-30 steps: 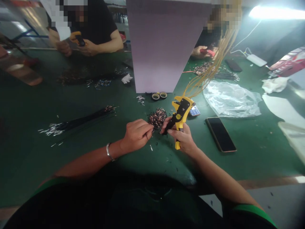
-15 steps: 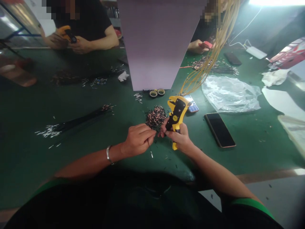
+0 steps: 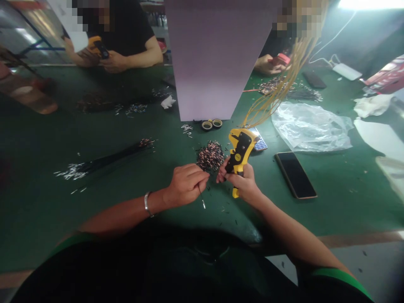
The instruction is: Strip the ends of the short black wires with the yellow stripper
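From my remote seat I'd just shifted the left hand [image 3: 187, 185] to the near side of the clippings pile [image 3: 210, 155], so the wire [image 3: 202, 198] it pinched hung clear, right hand [image 3: 248, 183] wrapped round the yellow stripper [image 3: 240, 152] right of that pile

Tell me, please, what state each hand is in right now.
Left hand: closed, pinching a thin dark wire.
Right hand: closed around a yellow-and-black hand tool.

Wiring workshop, wide green surface [image 3: 173, 136], heap of black-and-copper wire bits [image 3: 211, 155], yellow-and-black wire stripper [image 3: 242, 148], co-workers [image 3: 129, 25] with hand tools [image 3: 102, 48] at far edge
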{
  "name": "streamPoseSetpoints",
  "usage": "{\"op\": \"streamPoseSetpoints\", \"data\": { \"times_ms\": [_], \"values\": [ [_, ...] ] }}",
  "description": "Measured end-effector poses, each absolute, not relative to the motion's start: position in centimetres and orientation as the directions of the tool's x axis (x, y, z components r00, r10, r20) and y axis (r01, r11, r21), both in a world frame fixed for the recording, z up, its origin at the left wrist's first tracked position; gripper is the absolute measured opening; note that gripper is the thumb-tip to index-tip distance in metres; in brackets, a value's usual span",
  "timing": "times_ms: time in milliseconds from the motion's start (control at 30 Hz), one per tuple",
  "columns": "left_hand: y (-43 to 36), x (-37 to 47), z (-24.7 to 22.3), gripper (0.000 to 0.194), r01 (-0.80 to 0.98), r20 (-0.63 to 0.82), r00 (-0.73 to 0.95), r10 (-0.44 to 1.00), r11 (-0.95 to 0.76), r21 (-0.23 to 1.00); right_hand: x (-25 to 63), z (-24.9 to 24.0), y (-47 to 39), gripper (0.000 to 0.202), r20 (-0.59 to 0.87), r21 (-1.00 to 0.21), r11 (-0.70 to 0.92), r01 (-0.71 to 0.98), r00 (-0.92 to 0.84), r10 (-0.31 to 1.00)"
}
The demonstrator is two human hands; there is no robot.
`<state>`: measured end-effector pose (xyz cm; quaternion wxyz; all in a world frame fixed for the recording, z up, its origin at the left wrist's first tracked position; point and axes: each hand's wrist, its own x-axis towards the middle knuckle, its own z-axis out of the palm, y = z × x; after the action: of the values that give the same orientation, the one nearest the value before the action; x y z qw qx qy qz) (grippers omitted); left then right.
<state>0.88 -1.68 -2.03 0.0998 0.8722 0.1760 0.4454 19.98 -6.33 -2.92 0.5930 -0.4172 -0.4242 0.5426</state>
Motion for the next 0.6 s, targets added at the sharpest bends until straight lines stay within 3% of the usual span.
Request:
{"op": "streamPoseSetpoints", "data": {
  "times_ms": [233, 600],
  "values": [
    [-1.1, 0.7, -1.6, 0.011, 0.324, 0.758, 0.398, 0.517, -0.852, 0.411, 19.9, -3.6, -6.3, 0.031, -0.004, -0.969, -0.017, -0.245, -0.05, 0.999],
    [-1.0, 0.6, -1.5, 0.022, 0.398, 0.69, 0.335, 0.641, -0.76, 0.513, 18.9, -4.9, -6.7, 0.04, -0.059, -0.969, -0.093, -0.229, -0.152, 0.987]
  ]
}}
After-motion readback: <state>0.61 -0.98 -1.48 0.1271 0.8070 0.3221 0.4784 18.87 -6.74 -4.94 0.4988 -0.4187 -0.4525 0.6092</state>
